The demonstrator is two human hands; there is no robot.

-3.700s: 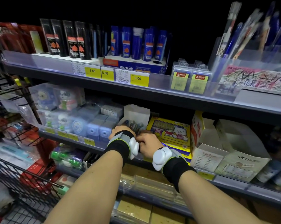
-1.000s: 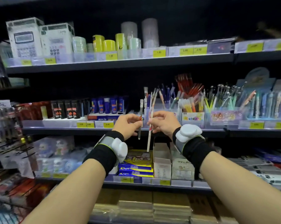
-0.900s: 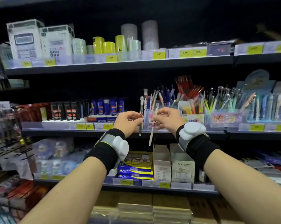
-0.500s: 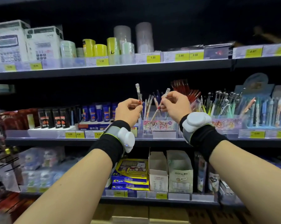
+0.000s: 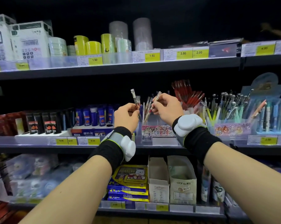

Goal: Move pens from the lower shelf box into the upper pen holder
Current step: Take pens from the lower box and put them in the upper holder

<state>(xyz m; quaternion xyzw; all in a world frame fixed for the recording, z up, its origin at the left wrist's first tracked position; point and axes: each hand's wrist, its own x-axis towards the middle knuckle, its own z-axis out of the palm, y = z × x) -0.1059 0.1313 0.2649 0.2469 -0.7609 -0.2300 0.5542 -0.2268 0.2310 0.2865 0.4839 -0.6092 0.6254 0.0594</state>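
Raised from the lower shelf box [image 5: 158, 180], both hands now hover over the upper pen holder [image 5: 157, 129]: left hand [image 5: 126, 116] pinches a clear pen [image 5: 135, 99], right hand [image 5: 166, 107] pinches a patterned pen [image 5: 152, 106], tips angled down into it.

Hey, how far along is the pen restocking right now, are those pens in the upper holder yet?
Done: the pens are out of the lower shelf box and up at holder height. In hand: the left hand pinches a clear pen, the right hand a patterned pen angled tip-down into the pen holder. Left: release both. Whether more pens remain in the box cannot be seen.
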